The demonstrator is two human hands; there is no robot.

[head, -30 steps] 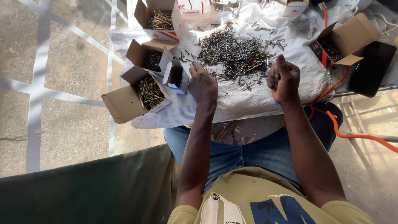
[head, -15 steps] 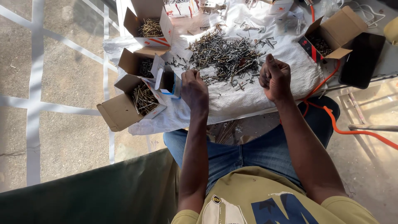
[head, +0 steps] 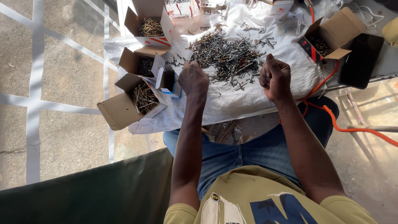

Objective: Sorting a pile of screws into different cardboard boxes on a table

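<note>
Head view looks straight down on a worktop [head: 373,70] draped with a white towel [head: 257,95], the person's jeans-clad knees tucked just under its near edge. Spread over the middle of the towel lies a big loose heap of screws [head: 226,52], silver and dark mixed, with strays scattered around its rim. Down the left side stand three open cardboard boxes: the nearest box [head: 128,103] holds long pale screws, the middle box [head: 137,64] holds darker ones, and the far box [head: 149,23] stands tipped with brassy screws inside. A small blue-and-white box [head: 168,81] sits open between the nearest cardboard box and the left hand. On the right, another open brown box [head: 331,35] holds dark screws, with a black phone [head: 360,60] just beside it and an orange cable [head: 336,120] trailing off the edge below.

Left hand [head: 193,79] reaches to the near-left rim of the heap, knuckles up, fingers curled down onto the screws; whether its grip pinches one I cannot tell. Right hand [head: 274,79] hovers above the towel at the heap's right edge, its grip balled into a fist around a few screws.
</note>
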